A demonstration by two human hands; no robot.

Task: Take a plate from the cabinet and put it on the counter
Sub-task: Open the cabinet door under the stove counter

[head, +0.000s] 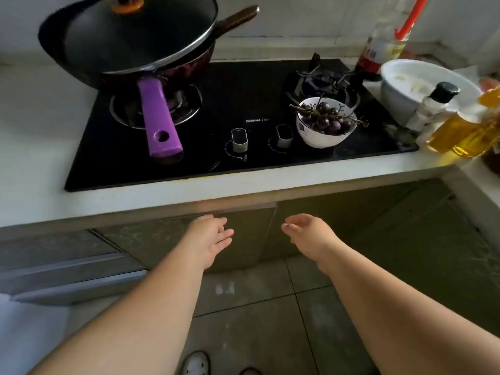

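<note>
Both my arms reach forward below the white counter [189,193]. My left hand [209,239] is open, palm up, in front of the greenish cabinet door [243,239] under the hob. My right hand [308,232] is open too, fingers loosely curled, just right of that door's edge, before the darker cabinet front [378,226]. Neither hand touches a door or holds anything. The doors look shut. No plate is in sight.
A black gas hob [216,109] carries a lidded pan with a purple handle [159,117] at left and a white bowl of grapes [324,125] at right. Oil bottles [460,131], a dark-capped bottle and a white basin [422,85] crowd the right corner. Drawers [62,266] lie left; tiled floor below.
</note>
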